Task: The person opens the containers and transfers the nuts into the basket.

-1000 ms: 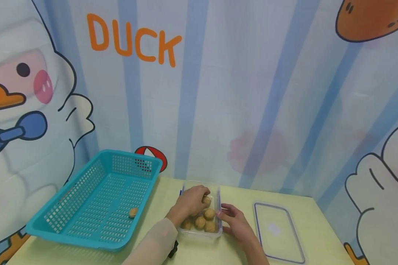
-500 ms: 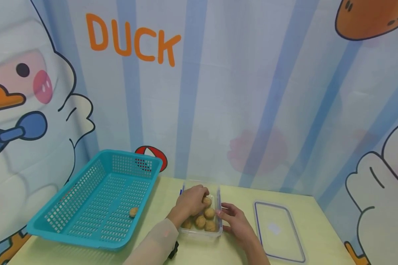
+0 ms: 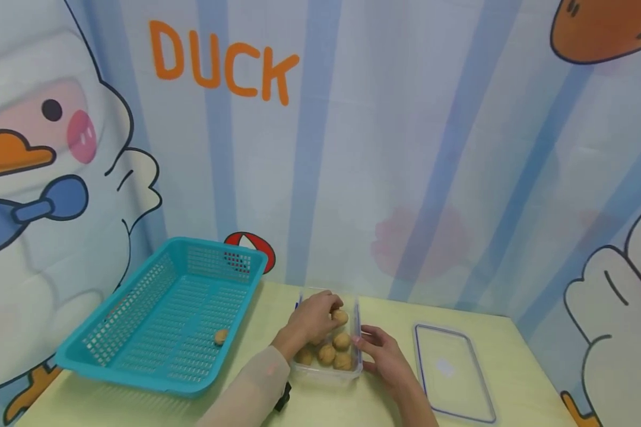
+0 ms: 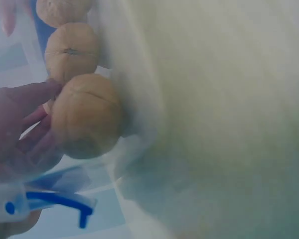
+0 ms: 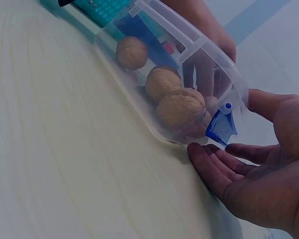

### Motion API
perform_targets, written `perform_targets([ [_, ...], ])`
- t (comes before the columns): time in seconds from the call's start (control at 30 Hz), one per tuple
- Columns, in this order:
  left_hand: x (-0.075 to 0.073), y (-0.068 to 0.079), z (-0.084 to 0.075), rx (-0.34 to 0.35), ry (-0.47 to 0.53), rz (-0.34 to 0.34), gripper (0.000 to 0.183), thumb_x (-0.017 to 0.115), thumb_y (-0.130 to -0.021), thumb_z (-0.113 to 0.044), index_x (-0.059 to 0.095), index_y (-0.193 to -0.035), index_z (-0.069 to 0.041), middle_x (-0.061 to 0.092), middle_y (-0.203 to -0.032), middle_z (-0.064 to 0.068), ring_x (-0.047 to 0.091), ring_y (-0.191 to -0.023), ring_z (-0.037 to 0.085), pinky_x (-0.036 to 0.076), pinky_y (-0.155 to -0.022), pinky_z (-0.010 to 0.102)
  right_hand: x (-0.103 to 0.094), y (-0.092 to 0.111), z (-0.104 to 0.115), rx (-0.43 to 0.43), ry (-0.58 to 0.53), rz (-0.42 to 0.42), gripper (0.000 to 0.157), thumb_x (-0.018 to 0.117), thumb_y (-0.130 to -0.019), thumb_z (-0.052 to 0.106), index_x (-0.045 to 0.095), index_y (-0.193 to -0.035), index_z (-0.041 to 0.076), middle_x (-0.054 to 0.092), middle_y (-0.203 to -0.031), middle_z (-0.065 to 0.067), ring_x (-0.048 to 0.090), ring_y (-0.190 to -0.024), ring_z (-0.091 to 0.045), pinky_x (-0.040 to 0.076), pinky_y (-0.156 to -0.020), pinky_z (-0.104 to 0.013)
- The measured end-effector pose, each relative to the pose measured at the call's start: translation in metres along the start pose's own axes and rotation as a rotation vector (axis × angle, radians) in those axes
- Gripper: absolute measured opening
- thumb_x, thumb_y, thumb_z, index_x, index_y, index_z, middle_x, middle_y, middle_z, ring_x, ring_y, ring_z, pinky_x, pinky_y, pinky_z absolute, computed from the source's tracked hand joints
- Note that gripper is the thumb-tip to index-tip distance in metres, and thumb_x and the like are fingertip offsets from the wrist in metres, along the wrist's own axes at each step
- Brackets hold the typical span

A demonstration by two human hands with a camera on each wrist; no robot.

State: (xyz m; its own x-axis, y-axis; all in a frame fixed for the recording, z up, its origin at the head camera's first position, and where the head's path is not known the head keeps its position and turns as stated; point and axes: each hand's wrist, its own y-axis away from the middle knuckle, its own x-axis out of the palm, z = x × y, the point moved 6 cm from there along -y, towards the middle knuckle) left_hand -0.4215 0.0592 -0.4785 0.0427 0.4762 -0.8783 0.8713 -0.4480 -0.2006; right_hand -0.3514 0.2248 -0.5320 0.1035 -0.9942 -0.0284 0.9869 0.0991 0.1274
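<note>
A clear plastic food container (image 3: 331,375) with blue latches stands on the table, holding several walnuts (image 3: 343,360). My left hand (image 3: 312,319) reaches down inside it from the left and pinches a walnut (image 3: 340,317) near the far end. Seen through the clear wall in the left wrist view, the left fingers (image 4: 37,122) lie against a walnut (image 4: 87,117). My right hand (image 3: 383,354) holds the container's right side. In the right wrist view, its thumb (image 5: 266,102) is at the rim and its fingers (image 5: 209,167) are low by the corner, near a blue latch (image 5: 222,127).
A turquoise perforated basket (image 3: 139,379) stands to the left with one walnut (image 3: 221,337) in it. The container's clear lid (image 3: 454,373) lies flat on the right. Behind the pale yellow table (image 3: 518,379) hangs a printed curtain (image 3: 395,148). A small black object (image 3: 283,397) shows by the left sleeve.
The head view has shifted slightly. The pinched walnut has moved a little towards the container's far end with my left hand. My right hand stays at the container's side.
</note>
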Motion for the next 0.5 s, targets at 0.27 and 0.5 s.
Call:
perform_targets([
  [0.27,-0.008,0.001,-0.007,0.044,0.093,-0.027,0.037,0.081,-0.096,-0.019,0.071,-0.129,-0.006,0.068,-0.114,0.003,0.067,-0.103,0.019,0.058,-0.09,0.034,-0.003,-0.002,0.0,0.007,0.017,-0.021,0.063,0.069,-0.105,0.028,0.044,-0.152,-0.006,0.051,-0.146,-0.026,0.058,-0.13,-0.037,0.058,-0.098,-0.05],
  [0.5,-0.027,0.017,-0.016,0.03,0.168,-0.085,0.04,0.081,-0.097,-0.021,0.07,-0.133,-0.006,0.067,-0.118,0.004,0.068,-0.11,0.024,0.058,-0.093,0.036,0.001,-0.004,-0.001,0.014,0.008,-0.024,0.062,0.068,-0.106,0.026,0.044,-0.152,-0.007,0.051,-0.146,-0.028,0.057,-0.13,-0.038,0.058,-0.098,-0.051],
])
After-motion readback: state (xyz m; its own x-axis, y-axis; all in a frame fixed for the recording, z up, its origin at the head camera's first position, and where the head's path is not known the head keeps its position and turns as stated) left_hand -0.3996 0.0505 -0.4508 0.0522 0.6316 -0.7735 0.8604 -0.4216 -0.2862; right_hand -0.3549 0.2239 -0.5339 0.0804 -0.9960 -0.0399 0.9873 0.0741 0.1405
